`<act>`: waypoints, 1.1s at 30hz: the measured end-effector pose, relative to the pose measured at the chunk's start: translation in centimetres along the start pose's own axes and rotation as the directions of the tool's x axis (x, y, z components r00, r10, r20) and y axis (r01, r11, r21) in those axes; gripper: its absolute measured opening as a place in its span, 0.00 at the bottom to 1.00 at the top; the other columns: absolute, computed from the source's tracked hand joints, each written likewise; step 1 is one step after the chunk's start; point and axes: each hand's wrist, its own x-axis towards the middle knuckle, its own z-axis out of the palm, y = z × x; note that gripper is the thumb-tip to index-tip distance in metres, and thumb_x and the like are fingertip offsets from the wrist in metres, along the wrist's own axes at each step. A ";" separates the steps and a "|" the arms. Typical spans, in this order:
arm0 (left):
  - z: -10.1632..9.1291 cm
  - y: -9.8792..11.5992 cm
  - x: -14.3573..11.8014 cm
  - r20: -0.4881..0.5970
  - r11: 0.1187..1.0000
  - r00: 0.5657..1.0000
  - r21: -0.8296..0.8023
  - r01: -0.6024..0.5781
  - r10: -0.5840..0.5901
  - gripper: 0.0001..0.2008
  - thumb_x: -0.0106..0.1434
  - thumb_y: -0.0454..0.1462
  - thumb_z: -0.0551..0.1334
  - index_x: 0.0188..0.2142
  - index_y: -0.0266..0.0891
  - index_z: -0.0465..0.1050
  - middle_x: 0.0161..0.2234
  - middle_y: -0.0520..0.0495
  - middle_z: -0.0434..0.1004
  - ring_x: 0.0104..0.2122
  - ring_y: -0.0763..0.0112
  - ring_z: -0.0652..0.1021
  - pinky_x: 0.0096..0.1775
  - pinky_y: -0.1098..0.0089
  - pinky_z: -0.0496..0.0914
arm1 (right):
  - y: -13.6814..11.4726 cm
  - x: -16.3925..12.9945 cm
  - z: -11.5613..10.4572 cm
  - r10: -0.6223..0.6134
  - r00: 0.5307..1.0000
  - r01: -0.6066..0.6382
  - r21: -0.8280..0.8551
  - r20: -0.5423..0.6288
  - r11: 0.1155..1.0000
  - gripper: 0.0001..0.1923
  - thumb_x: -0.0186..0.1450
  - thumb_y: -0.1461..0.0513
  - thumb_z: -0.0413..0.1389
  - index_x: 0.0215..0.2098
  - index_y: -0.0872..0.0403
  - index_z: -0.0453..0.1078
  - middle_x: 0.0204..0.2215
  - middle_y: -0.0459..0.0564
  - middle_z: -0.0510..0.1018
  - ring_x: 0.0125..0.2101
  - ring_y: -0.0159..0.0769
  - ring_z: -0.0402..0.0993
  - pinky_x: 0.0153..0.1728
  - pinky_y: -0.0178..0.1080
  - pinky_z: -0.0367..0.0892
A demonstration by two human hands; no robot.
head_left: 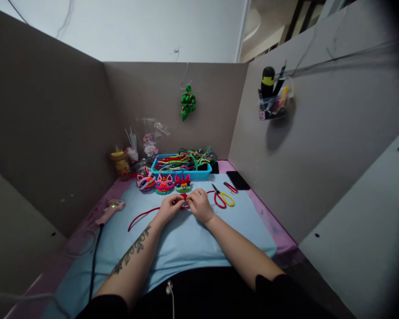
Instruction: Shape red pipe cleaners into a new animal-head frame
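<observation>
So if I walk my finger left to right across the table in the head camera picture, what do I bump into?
Glue gun → yellow jar → left hand → right hand, both on the red pipe cleaner → scissors → black phone.

Dim, cool light comes from above and behind the hands. The pen holder, up and right of the right hand, casts a soft shadow on the partition. Edges bow; the far-right corner darkens.
</observation>
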 end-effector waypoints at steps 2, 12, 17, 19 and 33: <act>0.1 0.0 -0.1 -0.023 0.996 0.998 0.059 -0.064 0.065 0.09 0.58 0.39 0.58 0.32 0.35 0.73 0.28 0.48 0.74 0.28 0.73 0.71 0.32 0.73 0.65 | 0.2 0.1 0.2 0.048 0.999 -0.049 0.082 0.012 0.995 0.06 0.63 0.65 0.50 0.28 0.54 0.67 0.28 0.49 0.70 0.36 0.38 0.62 0.40 0.41 0.56; 0.2 0.1 -0.3 0.009 0.922 0.974 0.319 -0.218 0.227 0.06 0.60 0.36 0.57 0.35 0.38 0.71 0.31 0.48 0.75 0.30 0.72 0.71 0.34 0.71 0.65 | 1.1 -0.1 0.4 0.051 0.997 -0.060 0.172 0.055 0.983 0.06 0.62 0.65 0.51 0.27 0.53 0.67 0.28 0.48 0.70 0.36 0.38 0.62 0.40 0.40 0.57; 0.0 0.5 -0.5 0.059 0.869 0.961 0.415 -0.269 0.270 0.05 0.60 0.36 0.57 0.33 0.39 0.71 0.31 0.47 0.74 0.31 0.70 0.72 0.35 0.70 0.64 | 0.8 -0.1 0.0 0.002 0.995 -0.010 0.083 0.095 0.996 0.05 0.61 0.66 0.52 0.29 0.53 0.68 0.29 0.49 0.71 0.38 0.39 0.61 0.42 0.42 0.55; 0.0 0.5 -0.5 0.067 0.841 0.953 0.454 -0.294 0.297 0.04 0.60 0.36 0.58 0.32 0.39 0.71 0.31 0.47 0.74 0.31 0.70 0.72 0.35 0.69 0.64 | 0.7 -0.1 0.0 0.003 0.994 -0.009 0.060 0.109 0.998 0.05 0.61 0.66 0.52 0.29 0.53 0.68 0.30 0.49 0.71 0.38 0.39 0.61 0.42 0.41 0.54; 0.0 1.5 -0.5 0.146 0.676 0.924 0.642 -0.361 0.355 0.08 0.62 0.35 0.55 0.32 0.40 0.73 0.30 0.45 0.75 0.34 0.66 0.71 0.39 0.66 0.60 | 1.9 0.1 0.9 0.150 0.966 -0.200 0.238 0.209 0.951 0.11 0.62 0.66 0.49 0.22 0.54 0.66 0.22 0.44 0.70 0.29 0.33 0.64 0.33 0.35 0.56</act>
